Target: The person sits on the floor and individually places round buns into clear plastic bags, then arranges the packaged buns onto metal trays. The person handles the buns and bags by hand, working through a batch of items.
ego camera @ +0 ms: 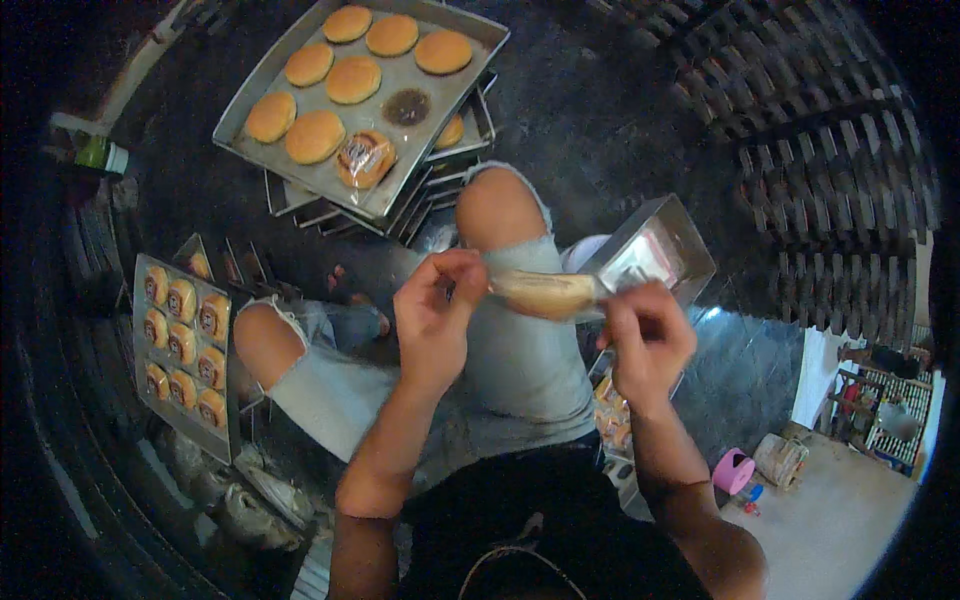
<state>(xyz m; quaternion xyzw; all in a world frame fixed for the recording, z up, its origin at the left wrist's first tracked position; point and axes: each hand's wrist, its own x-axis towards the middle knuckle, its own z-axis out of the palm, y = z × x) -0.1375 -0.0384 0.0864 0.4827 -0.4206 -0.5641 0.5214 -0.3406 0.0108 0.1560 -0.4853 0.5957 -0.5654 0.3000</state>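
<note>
A round bun [544, 294], blurred and seen edge-on inside a clear plastic wrapper, hangs above my thigh between both hands. My left hand [442, 307] pinches the wrapper's end on one side. At the opposite end, my right hand [649, 330] grips the wrapper's other end between thumb and fingers. Just beyond my right hand, an open metal box [686, 247] holds a stack of printed plastic wrappers [641, 255]. Ahead lies a metal baking tray [247, 154] bearing several bare golden buns [352, 79] and one wrapped bun [366, 159] in its near corner.
The tray tops a metal rack [420, 187]. Another tray [225, 446] at left carries several wrapped buns [181, 343]. More wrapped buns [611, 416] sit low beside my right thigh. Dark slatted stacks [817, 172] stand far right, near a pink round container [733, 471].
</note>
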